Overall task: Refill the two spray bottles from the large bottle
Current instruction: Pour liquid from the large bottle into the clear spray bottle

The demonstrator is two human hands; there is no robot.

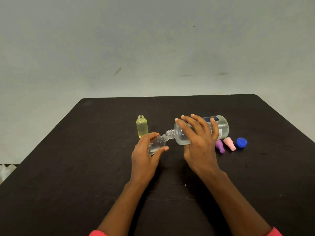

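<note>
Here right grip (199,142) clasps the tilted large bottle (222,127); left grip (144,155) clasps the spray bottle (159,143) below.

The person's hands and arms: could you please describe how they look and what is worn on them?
The left hand and right hand show no gloves, rings or watch. The forearms are uncovered; at the picture's bottom edge a coral-pink left sleeve and right sleeve just show.

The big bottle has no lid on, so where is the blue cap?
In the head view the blue cap lies on the black table, right of centre, just right of the pink spray top.
</note>
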